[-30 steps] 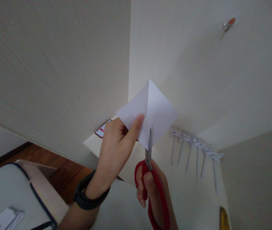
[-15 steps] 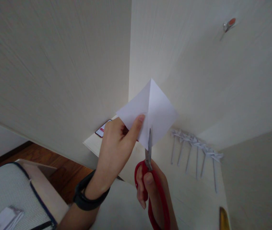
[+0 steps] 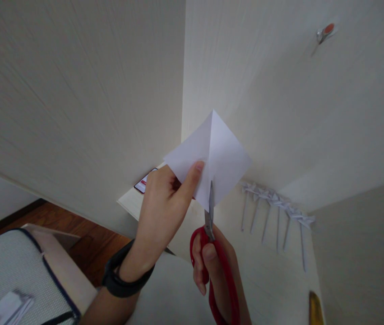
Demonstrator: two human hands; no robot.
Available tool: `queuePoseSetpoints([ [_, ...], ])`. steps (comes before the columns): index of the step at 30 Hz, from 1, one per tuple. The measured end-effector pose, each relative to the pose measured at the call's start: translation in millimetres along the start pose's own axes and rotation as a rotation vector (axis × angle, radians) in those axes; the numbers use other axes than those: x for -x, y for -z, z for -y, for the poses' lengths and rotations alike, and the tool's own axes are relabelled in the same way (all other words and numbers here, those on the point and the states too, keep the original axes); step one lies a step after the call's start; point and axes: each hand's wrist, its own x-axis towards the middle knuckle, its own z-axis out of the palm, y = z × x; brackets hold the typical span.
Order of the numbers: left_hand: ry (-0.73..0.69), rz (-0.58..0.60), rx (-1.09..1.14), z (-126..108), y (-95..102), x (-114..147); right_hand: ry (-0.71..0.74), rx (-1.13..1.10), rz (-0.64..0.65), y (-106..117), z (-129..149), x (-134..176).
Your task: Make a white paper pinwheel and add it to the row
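Two bare hands work before me: the left hand (image 3: 159,203) pinches a creased white paper (image 3: 229,155) above the pale table (image 3: 259,275), thumb on top; the right hand (image 3: 216,268) is curled through the handles of red scissors (image 3: 209,220), one blade over the paper's near corner by the crease. Six paper pinwheels (image 3: 273,198) lie rightward in a row.

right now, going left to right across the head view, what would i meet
folded paper → wristband → left hand → scissors → paper-topped sticks → orange-tipped fitting
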Motion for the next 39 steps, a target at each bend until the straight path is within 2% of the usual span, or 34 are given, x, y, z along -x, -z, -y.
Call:
queuePoseSetpoints([
  [13,0.013,-0.026,-0.008,-0.4,-0.5,0.5,-0.046,-0.050,-0.050,-5.6,11.5,1.5],
  [27,-0.012,-0.017,0.016,-0.1,-0.2,0.6,-0.008,-0.014,0.006,-0.2,1.8,0.5],
  [39,-0.026,-0.031,-0.009,2.7,-1.0,0.7,-0.018,-0.027,-0.028,-4.4,7.1,-0.5],
])
